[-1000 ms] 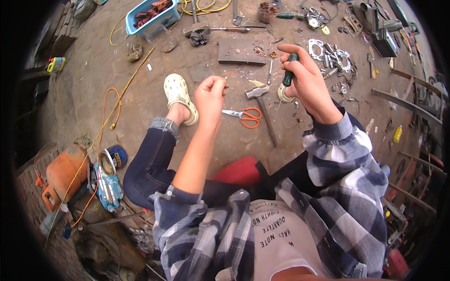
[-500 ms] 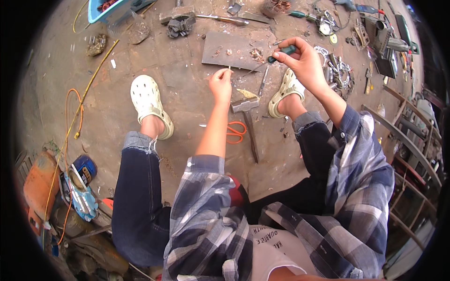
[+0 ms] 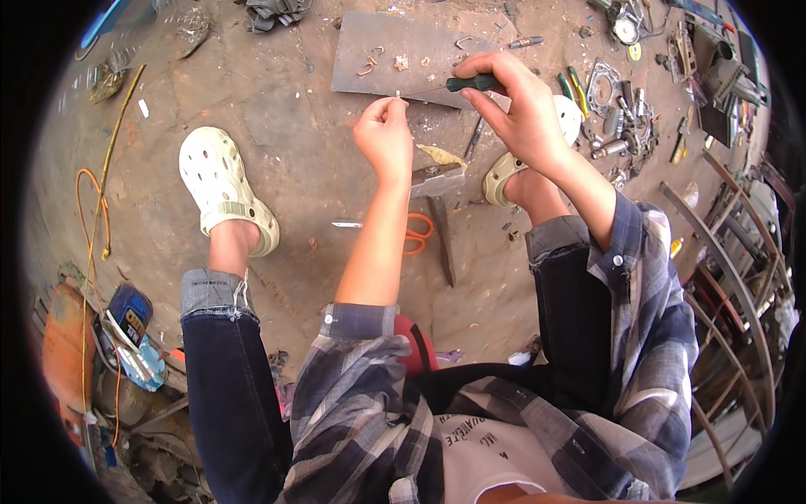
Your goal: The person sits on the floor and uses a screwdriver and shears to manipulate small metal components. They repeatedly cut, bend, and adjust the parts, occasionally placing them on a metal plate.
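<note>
At one o'clock, right hand [image 3: 522, 105] grips a green-handled tool [image 3: 475, 82]; at twelve, left hand [image 3: 384, 136] pinches a pale bit [image 3: 398, 94].

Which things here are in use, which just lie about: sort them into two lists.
Apparently in use:
green-handled tool in the right hand
tiny pale piece pinched in the left hand
grey plate by both hands

Lying about:
hammer
orange-handled scissors
pliers

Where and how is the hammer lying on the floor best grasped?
Probably by its long, slim handle, from above and the right: it lies flat, running from the blocky head toward the picture's lower edge, and the orange-handled scissors lie close on its left.
</note>
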